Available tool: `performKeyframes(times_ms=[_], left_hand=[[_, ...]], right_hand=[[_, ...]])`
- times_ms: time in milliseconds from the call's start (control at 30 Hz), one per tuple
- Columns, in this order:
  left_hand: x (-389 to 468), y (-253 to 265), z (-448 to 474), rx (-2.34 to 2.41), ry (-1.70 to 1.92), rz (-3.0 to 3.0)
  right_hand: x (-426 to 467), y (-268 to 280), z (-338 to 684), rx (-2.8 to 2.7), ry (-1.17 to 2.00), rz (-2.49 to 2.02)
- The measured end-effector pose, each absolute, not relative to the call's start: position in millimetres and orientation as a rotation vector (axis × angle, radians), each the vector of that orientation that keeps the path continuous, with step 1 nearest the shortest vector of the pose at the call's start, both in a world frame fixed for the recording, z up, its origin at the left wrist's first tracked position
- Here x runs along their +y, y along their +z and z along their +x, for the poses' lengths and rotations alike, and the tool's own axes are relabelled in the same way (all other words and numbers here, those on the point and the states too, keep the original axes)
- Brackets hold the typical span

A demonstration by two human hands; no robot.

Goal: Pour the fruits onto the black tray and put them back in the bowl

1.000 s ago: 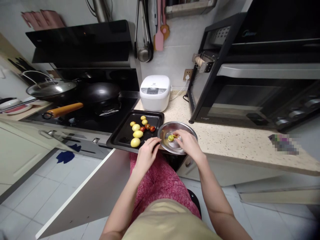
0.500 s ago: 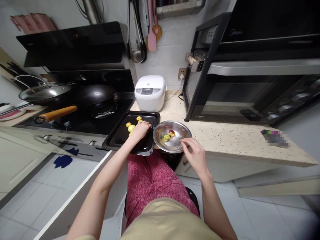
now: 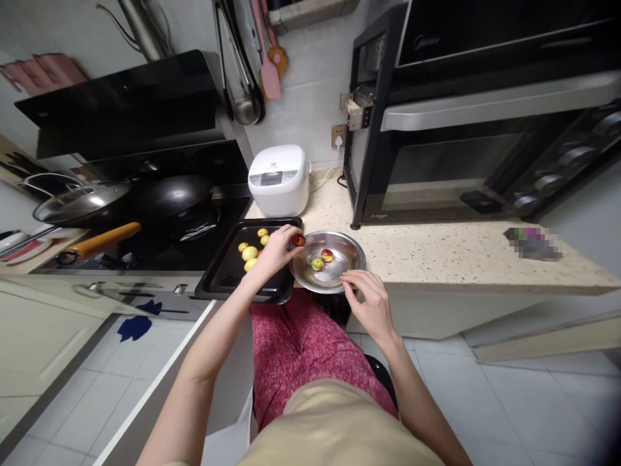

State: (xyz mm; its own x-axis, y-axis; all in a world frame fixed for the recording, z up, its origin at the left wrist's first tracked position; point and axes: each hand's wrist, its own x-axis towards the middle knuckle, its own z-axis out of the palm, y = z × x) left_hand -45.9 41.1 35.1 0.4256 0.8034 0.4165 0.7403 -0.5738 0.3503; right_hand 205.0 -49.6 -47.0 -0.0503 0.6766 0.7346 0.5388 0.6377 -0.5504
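Between the fingers of my left hand [image 3: 280, 249] is a small dark red fruit [image 3: 297, 240], held above the left rim of the shiny metal bowl [image 3: 339, 249]. Inside the bowl lie a red-and-yellow fruit [image 3: 326, 255] and a green fruit [image 3: 317, 264]. My right hand [image 3: 369, 296] has thumb and fingertips pinched together at the bowl's near right rim. On the left, the black baking tray [image 3: 218, 275] carries several yellow fruits [image 3: 250, 253]; my left hand and forearm cover part of it.
Behind the tray and bowl stands a white rice cooker [image 3: 279, 181]. A wok [image 3: 172, 197] with a wooden handle and a lidded pan [image 3: 82, 197] sit on the stove at left. A black oven [image 3: 451, 168] occupies the right side of the counter [image 3: 412, 259].
My left hand has lifted a red fruit from the tray and moved it to the bowl's edge. My right hand stays at the bowl. The camera view has shifted and tilted slightly.
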Motion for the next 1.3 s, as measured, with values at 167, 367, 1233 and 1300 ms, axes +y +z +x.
performKeyframes(times_ms=[167, 367, 1233, 1300], left_hand=[[40.2, 22.5, 1.4, 1.054, 0.675, 2.601], [59.9, 5.1, 31.8, 1.037, 0.334, 2.759], [53.1, 21.5, -61.0, 1.441, 0.489, 2.603], [55.9, 22.8, -79.8, 1.677, 0.333, 2.563]], right_hand=[[-54.2, -44.3, 205.5, -1.714, 0.181, -1.020], [-59.5, -44.3, 207.7, -1.718, 0.159, -1.001], [-55.3, -55.9, 207.2, -1.735, 0.084, -0.917], [-55.2, -56.2, 206.3, -1.736, 0.074, -0.920]])
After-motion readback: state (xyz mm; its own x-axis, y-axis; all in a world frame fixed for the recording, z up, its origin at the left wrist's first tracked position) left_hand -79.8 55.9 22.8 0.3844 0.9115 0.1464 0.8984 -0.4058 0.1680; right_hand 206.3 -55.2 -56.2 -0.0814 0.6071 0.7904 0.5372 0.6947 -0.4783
